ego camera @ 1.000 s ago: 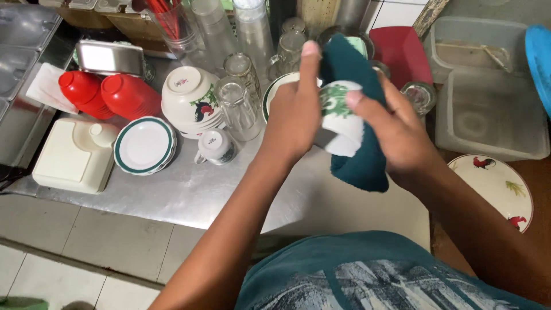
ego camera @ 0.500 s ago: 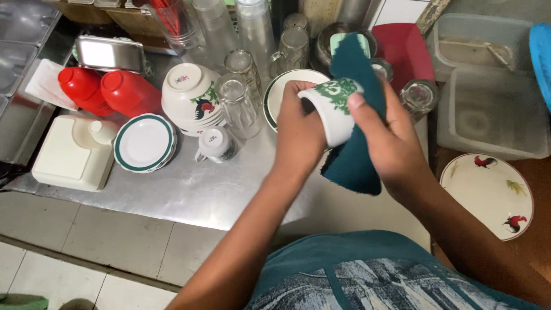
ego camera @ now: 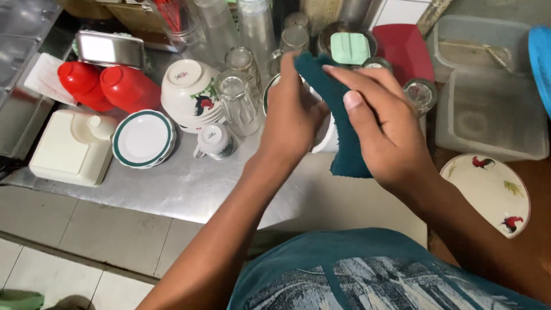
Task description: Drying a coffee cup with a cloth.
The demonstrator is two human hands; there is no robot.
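A white cup (ego camera: 326, 140) is being held up over the metal counter (ego camera: 189, 186), mostly hidden, with the left hand (ego camera: 293, 117) curled shut around it from the left and only a bit of its white side seen below the fingers. A dark teal cloth (ego camera: 338, 123) is pressed against the cup by the right hand (ego camera: 381, 135), whose fingers are closed flat on the fabric, so both are clamped together on the same bundle. As for packaging, two red squeeze bottles (ego camera: 109, 86) are laid on their sides at the far left, next to a shiny rectangular metal tin (ego camera: 110, 49), and a cream plastic box-shaped container (ego camera: 69, 146) is parked at the counter's front left corner. Just beside that, a small stack of green-rimmed saucers (ego camera: 143, 138) is seen, then a little white cup upside down (ego camera: 215, 140) and a stack of rooster-painted bowls (ego camera: 189, 95) turned over too. Clear drinking glasses (ego camera: 238, 100) are stood upside down behind the hands. On the right, clear plastic tubs (ego camera: 493, 115) are nested and look pretty much empty, a red tray (ego camera: 404, 49) is propped behind, and a rooster-pattern plate (ego camera: 491, 192) is set on the brown surface by the right forearm.
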